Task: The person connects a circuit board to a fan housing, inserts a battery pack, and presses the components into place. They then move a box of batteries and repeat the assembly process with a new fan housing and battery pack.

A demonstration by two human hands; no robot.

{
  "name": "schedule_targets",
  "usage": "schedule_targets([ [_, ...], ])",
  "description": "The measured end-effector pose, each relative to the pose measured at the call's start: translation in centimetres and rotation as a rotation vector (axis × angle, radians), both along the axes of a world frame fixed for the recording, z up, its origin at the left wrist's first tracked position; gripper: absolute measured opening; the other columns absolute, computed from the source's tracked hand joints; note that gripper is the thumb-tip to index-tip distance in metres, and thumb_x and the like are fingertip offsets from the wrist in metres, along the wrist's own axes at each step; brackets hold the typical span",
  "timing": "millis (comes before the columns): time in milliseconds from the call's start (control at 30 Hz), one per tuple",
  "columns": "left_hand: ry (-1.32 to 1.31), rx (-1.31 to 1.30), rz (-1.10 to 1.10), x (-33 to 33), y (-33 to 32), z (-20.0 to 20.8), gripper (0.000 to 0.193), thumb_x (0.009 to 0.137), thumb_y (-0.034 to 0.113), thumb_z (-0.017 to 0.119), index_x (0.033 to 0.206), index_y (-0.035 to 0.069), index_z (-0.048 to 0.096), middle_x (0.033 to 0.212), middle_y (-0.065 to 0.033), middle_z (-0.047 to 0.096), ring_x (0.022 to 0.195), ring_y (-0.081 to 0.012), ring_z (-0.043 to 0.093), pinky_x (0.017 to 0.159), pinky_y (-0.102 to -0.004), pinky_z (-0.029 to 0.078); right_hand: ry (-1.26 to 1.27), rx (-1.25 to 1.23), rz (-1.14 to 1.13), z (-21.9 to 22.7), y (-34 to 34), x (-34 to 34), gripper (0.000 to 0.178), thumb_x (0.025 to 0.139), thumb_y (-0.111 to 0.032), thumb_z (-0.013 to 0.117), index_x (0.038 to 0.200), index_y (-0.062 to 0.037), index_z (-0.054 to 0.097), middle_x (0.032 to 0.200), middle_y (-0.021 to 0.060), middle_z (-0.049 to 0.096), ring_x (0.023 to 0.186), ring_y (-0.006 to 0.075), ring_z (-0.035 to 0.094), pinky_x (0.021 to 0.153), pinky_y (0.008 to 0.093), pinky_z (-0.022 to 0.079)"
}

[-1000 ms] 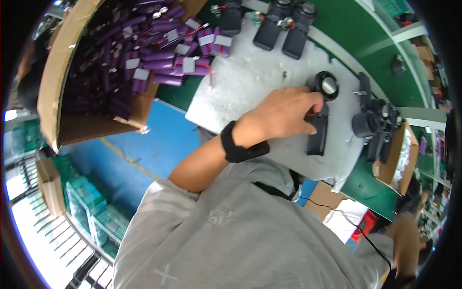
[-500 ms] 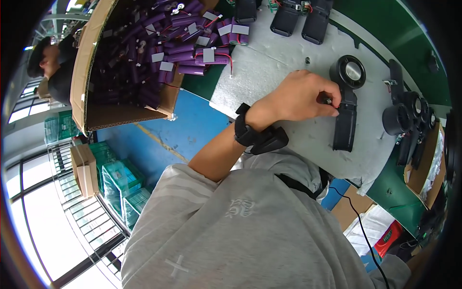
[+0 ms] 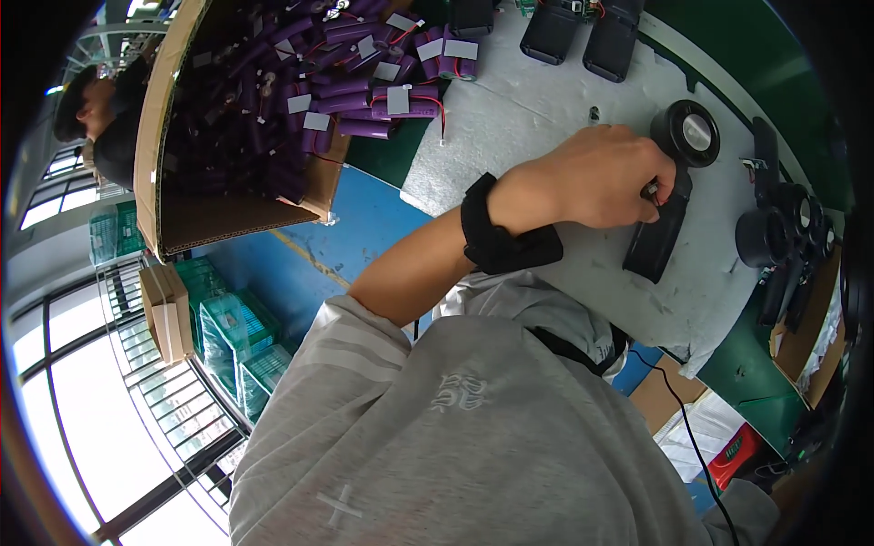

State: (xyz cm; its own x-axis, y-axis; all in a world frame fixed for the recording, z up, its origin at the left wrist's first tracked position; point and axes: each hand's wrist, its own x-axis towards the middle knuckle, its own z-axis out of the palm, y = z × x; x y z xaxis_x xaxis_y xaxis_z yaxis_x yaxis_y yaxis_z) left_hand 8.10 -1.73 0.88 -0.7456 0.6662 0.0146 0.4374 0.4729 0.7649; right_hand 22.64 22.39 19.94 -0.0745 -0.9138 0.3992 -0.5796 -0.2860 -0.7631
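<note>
My left hand (image 3: 612,177) reaches across the white foam sheet (image 3: 537,100), back of the hand up, a black strap (image 3: 492,227) round its wrist. Thumb and forefinger are pinched together against a black handheld fan (image 3: 663,223), just below its round head. A small shiny bit shows between the fingers; what it is stays too small to tell. The fan lies on the foam with its head away from me and its handle toward me, slightly tilted. My right hand is out of view; only a grey sleeve (image 3: 742,514) shows at the lower right.
A cardboard box (image 3: 150,155) of purple wired battery packs (image 3: 341,96) stands at the left. Black casings (image 3: 551,32) lie along the far edge. More fans (image 3: 765,235) are piled at the right beside another carton (image 3: 810,350). Beyond the box, a person (image 3: 114,127) is visible.
My left hand has moved right. The fan's head has swung to the right, so its handle now slants. The whole view has also shifted slightly.
</note>
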Motion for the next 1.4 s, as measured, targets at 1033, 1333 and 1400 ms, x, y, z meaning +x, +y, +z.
schedule_targets([
  [1033,-0.190,0.175,-0.319,-6.0,0.1,-0.1,0.016,0.074,0.014,0.074,0.084,0.003,0.068,0.075,-0.0123,0.066,0.071,-0.0277,0.064,0.065,-0.0370,0.047,-1.326,-0.005,-0.262,-6.6,5.2,-6.9,0.035,0.093,-0.034,0.059,0.100,-0.0019,0.048,0.081,0.0064,0.046,0.048,0.0120,0.042,0.044,0.0267,0.039],
  [1333,-0.247,0.237,-0.250,-6.0,-0.5,-0.3,0.014,0.079,0.012,0.071,0.086,0.002,0.066,0.070,-0.0132,0.063,0.062,-0.0270,0.060,0.059,-0.0365,0.046,-0.927,-0.042,-1.076,-15.1,-3.7,-10.8,0.056,0.085,-0.017,0.068,0.131,0.0034,0.044,0.136,0.0155,0.038,0.089,0.0234,0.064,0.059,0.0296,0.055],
  [1400,-0.219,0.238,-0.277,-6.1,-0.4,0.1,0.013,0.079,0.012,0.070,0.087,0.002,0.065,0.069,-0.0131,0.063,0.061,-0.0269,0.060,0.058,-0.0365,0.046,-0.734,-0.065,-1.128,-17.0,-3.7,-11.4,0.053,0.086,-0.016,0.066,0.130,0.0035,0.046,0.137,0.0147,0.037,0.090,0.0248,0.064,0.061,0.0307,0.056],
])
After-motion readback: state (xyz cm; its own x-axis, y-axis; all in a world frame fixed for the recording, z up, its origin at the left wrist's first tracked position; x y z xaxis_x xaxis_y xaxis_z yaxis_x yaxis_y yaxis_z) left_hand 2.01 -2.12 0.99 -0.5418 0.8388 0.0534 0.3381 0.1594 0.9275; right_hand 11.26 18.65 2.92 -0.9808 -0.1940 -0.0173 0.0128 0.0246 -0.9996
